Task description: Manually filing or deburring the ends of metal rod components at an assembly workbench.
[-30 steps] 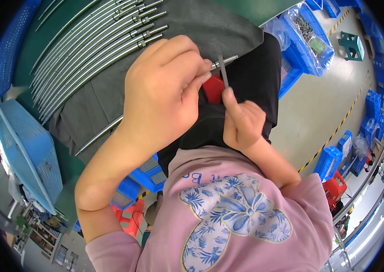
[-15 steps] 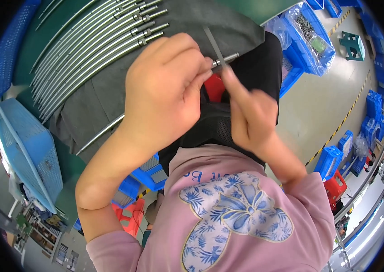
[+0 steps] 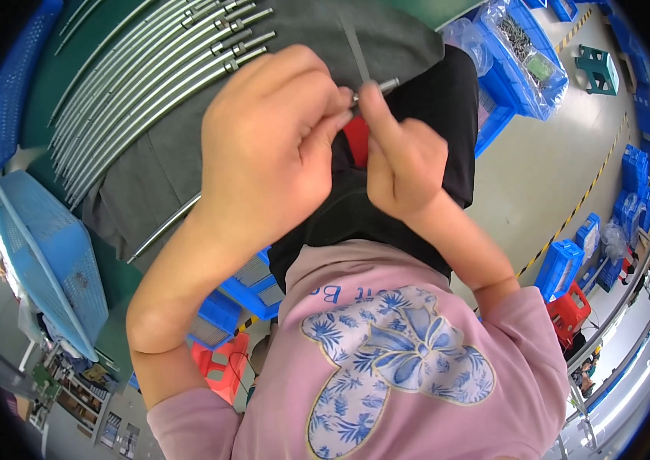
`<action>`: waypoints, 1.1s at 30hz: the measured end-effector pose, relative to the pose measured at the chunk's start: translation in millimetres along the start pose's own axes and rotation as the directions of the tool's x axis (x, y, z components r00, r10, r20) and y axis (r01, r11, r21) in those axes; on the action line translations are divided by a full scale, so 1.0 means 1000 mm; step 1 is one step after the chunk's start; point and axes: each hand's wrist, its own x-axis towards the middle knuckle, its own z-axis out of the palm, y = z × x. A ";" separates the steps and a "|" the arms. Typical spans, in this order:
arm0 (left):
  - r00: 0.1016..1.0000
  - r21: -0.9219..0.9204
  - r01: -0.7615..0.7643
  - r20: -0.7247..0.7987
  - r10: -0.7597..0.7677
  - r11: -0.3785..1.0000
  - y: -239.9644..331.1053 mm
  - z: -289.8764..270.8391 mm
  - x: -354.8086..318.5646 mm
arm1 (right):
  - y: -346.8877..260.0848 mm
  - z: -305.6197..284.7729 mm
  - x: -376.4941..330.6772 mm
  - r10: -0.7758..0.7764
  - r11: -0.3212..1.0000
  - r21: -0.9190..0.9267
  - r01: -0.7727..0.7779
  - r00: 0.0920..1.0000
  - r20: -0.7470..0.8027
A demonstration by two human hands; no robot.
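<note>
Both hands raised together: left hand (image 3: 275,146) curled, right hand (image 3: 401,165) fisted, fingers (image 3: 340,103) of each pinching thin metal rod (image 3: 375,86).

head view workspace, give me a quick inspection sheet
surface: green bench top with a grey cloth spread over it
job's things: short metal pin pinched between both hands; a thin grey strip rises just above it; a red part shows below, mostly hidden
clutter: row of long metal rods lying side by side on the cloth, one single rod apart near its edge
hands: left hand and right hand meet fingertip to fingertip at the pin
cables: nothing seen
surroundings: light blue mesh tray at left, blue bins with bagged parts at right, a yellow-striped floor line
</note>
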 end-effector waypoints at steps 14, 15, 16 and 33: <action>1.000 0.018 0.013 0.004 -0.013 1.000 0.000 0.001 0.000 | -0.017 -0.028 0.012 0.193 0.979 0.014 -0.202 0.953 0.236; 1.000 0.000 0.012 -0.021 -0.012 1.000 -0.001 0.002 -0.001 | -0.012 -0.016 0.023 0.204 0.975 0.044 -0.217 0.958 0.199; 1.000 0.000 0.008 -0.019 -0.008 1.000 -0.001 0.001 -0.002 | -0.014 -0.017 0.021 0.206 0.975 0.042 -0.218 0.959 0.195; 1.000 0.003 0.027 -0.011 -0.027 1.000 0.000 0.001 -0.003 | -0.011 -0.014 0.011 0.127 0.991 0.010 -0.130 0.979 0.158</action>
